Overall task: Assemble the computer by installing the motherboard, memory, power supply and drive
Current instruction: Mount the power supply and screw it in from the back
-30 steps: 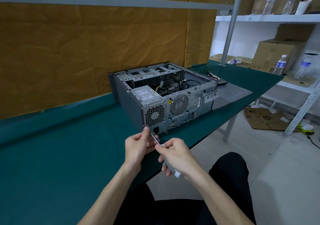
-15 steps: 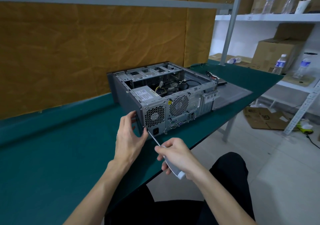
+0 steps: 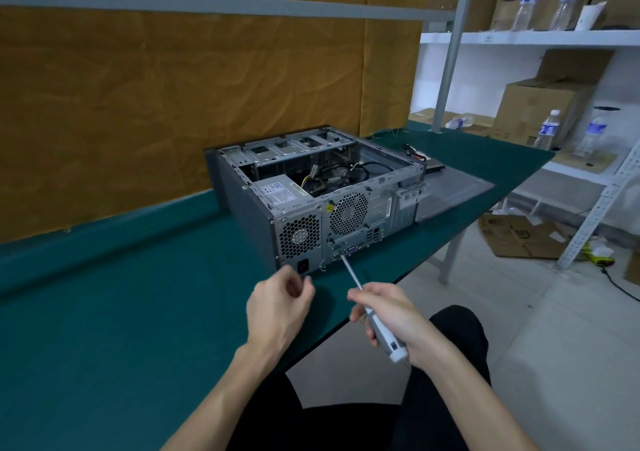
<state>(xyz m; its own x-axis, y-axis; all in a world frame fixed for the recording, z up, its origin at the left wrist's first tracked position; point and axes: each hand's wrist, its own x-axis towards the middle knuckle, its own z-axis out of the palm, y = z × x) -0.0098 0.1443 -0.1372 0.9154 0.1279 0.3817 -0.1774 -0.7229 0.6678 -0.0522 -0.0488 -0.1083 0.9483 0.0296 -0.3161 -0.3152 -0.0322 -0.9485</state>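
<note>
1. Gripping the white handle of a screwdriver [image 3: 375, 326] in a curled fist, the right hand [image 3: 394, 315] aims the shaft up toward the rear panel of the computer case [image 3: 249, 204]; whether the tip actually touches the panel below the ports I cannot tell. The left hand [image 3: 277, 308] hovers just in front of the case's lower rear corner with fingers curled toward the thumb. If it pinches a screw, the thing is too small to make out, so I cannot tell what, if anything, it holds.

2. Head view, progress: the case lies on its side on the green table [image 3: 104, 312], open side up. The power supply [image 3: 280, 190] sits in its bay at the rear corner, and cables are bundled inside. The step in hand looks like fastening at the rear panel. Motherboard, memory and drive are not clear enough to judge. The side panel [image 3: 453, 190] lies flat beside the case, so closing up is left.

3. Room and edges: the case's rear stands near the table's front edge, just ahead of the hands. A broad stretch of table lies open to the left. The screwdriver has free room behind it, over the person's lap.
</note>
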